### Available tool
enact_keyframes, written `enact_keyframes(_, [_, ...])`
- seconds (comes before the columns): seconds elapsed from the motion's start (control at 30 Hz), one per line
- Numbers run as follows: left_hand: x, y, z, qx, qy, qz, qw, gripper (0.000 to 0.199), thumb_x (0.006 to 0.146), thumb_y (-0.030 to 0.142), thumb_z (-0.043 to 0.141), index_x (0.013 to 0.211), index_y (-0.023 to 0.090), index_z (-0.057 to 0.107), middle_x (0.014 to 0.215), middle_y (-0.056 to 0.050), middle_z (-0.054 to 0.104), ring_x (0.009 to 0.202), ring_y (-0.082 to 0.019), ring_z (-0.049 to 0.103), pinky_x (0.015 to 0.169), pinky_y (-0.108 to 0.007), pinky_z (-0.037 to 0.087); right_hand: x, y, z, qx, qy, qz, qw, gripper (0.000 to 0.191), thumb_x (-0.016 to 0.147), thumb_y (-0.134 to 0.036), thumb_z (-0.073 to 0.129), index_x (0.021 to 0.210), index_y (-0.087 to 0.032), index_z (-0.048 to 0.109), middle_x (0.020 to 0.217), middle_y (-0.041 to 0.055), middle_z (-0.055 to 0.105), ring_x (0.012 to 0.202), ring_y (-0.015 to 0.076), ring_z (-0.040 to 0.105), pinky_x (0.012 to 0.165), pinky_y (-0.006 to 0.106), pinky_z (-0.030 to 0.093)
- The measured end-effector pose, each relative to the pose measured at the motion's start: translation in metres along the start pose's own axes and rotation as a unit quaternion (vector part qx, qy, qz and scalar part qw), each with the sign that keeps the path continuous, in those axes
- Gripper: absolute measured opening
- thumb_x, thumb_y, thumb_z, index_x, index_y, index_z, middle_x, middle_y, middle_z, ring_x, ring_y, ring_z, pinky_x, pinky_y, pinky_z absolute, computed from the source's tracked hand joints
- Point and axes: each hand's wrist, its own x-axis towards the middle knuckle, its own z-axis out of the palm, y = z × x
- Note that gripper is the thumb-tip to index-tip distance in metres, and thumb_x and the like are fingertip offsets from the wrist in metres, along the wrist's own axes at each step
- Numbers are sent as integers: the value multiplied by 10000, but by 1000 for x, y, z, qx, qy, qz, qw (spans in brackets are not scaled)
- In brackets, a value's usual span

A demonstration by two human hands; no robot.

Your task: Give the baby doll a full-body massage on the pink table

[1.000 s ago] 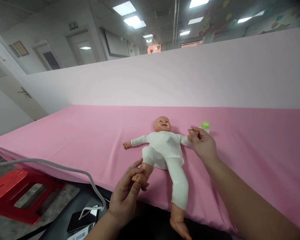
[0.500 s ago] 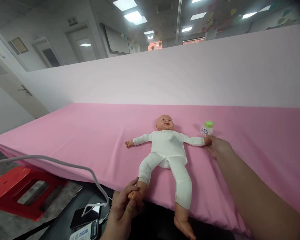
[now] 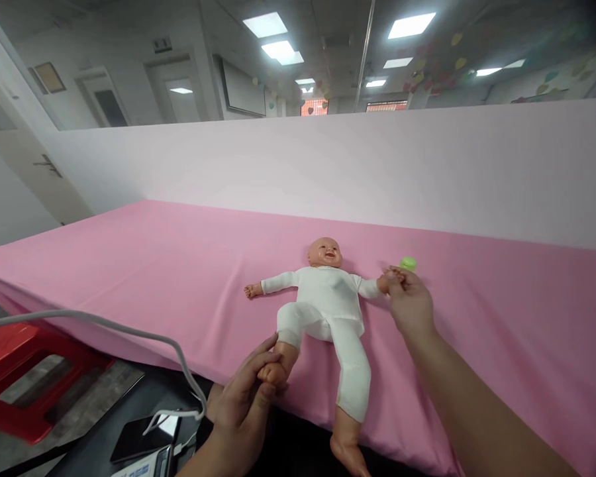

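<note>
On its back on the pink-covered table [image 3: 179, 265] lies a baby doll [image 3: 328, 295] in a white top and white trousers, its head toward the back. My left hand [image 3: 246, 391] is closed around the doll's foot on the left side, and that knee is bent. With my right hand [image 3: 410, 301] I grip the doll's hand on the right side, whose arm is raised and bent a little. Just behind my right hand shows the green lid [image 3: 408, 264] of a small bottle; its body is mostly hidden. The doll's other leg hangs over the front edge.
A white wall [image 3: 328, 175] with glass above runs behind the table. At the lower left are a red stool [image 3: 34, 371], a grey cable [image 3: 124, 326], a black phone [image 3: 142, 437] and a device with a small display [image 3: 149, 464] on a dark surface.
My right hand has moved left, toward the doll's body, bending and lifting the doll's arm. My left hand has pushed the foot slightly up, bending the knee more. The view has tilted somewhat.
</note>
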Motion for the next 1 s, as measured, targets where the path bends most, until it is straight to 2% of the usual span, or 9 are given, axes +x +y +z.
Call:
enact_keyframes(0.03, [7, 4, 4, -9, -9, 17, 1000, 342, 1003, 373, 633, 1313, 243, 701, 1524, -146, 580, 1399, -367, 554, 1134, -545, 491, -8, -9, 6, -24, -14, -29, 999, 358, 943, -524, 640, 1144, -250, 755, 1212, 79, 767, 1130, 289, 709, 1058, 512, 530])
enact_keyframes(0.13, [30, 17, 17, -17, -40, 64, 997, 301, 1040, 338, 570, 1300, 236, 683, 1496, -138, 604, 1470, -344, 478, 1191, -564, 419, -31, -27, 23, -59, -108, -95, 988, 353, 964, -468, 628, 1245, -281, 730, 1196, 52, 783, 1081, 268, 735, 1005, 466, 565])
enact_keyframes(0.23, [49, 23, 30, -24, -76, 94, 992, 284, 1058, 317, 538, 1304, 233, 653, 1267, -120, 737, 1511, -307, 428, 1214, -553, 384, -44, -36, 33, -120, -191, -176, 958, 328, 1005, -405, 572, 1270, -293, 729, 1239, 39, 775, 1113, 268, 729, 998, 465, 569])
enact_keyframes(0.33, [62, 20, 40, -32, -78, 104, 991, 275, 1064, 321, 532, 1300, 232, 641, 1211, -109, 752, 1510, -297, 433, 1207, -537, 391, -47, -40, 35, -158, -226, -231, 933, 329, 1026, -345, 529, 1270, -266, 734, 1297, 43, 755, 1190, 270, 703, 1039, 476, 552])
enact_keyframes(0.53, [72, 10, 53, -12, -78, 97, 992, 266, 1055, 322, 552, 1282, 231, 654, 1391, -122, 676, 1483, -309, 471, 1190, -517, 416, -47, -44, 34, -197, -263, -277, 903, 332, 1037, -314, 504, 1256, -253, 746, 1282, 51, 762, 1206, 269, 698, 1019, 470, 563])
enact_keyframes(0.67, [70, 12, 51, -21, -73, 95, 993, 271, 1054, 314, 551, 1290, 229, 652, 1442, -126, 646, 1480, -312, 474, 1196, -525, 414, -47, -41, 33, -191, -248, -266, 912, 333, 1023, -307, 518, 1265, -260, 742, 1294, 47, 757, 1196, 272, 704, 1019, 466, 562])
enact_keyframes(0.77, [63, 16, 43, -31, -77, 88, 993, 268, 1059, 315, 543, 1291, 234, 650, 1440, -121, 649, 1488, -308, 463, 1215, -530, 392, -44, -35, 29, -160, -217, -220, 938, 327, 1011, -366, 551, 1272, -293, 735, 1247, 25, 776, 1127, 260, 730, 988, 434, 572])
enact_keyframes(0.9, [41, 17, 28, -42, -75, 60, 995, 270, 1054, 329, 561, 1286, 238, 663, 1391, -118, 683, 1506, -319, 435, 1219, -532, 384, -27, -22, 18, -105, -121, -117, 980, 368, 954, -480, 630, 1246, -283, 741, 1176, 42, 793, 1053, 266, 741, 963, 419, 564])
enact_keyframes(1.0, [17, 10, 16, -58, -58, 12, 997, 306, 1029, 360, 604, 1300, 241, 682, 1514, -128, 594, 1458, -348, 496, 1198, -538, 413, -8, -10, 7, -80, -39, -42, 995, 404, 932, -553, 630, 1176, -259, 758, 1185, 64, 783, 1087, 287, 716, 978, 441, 535])
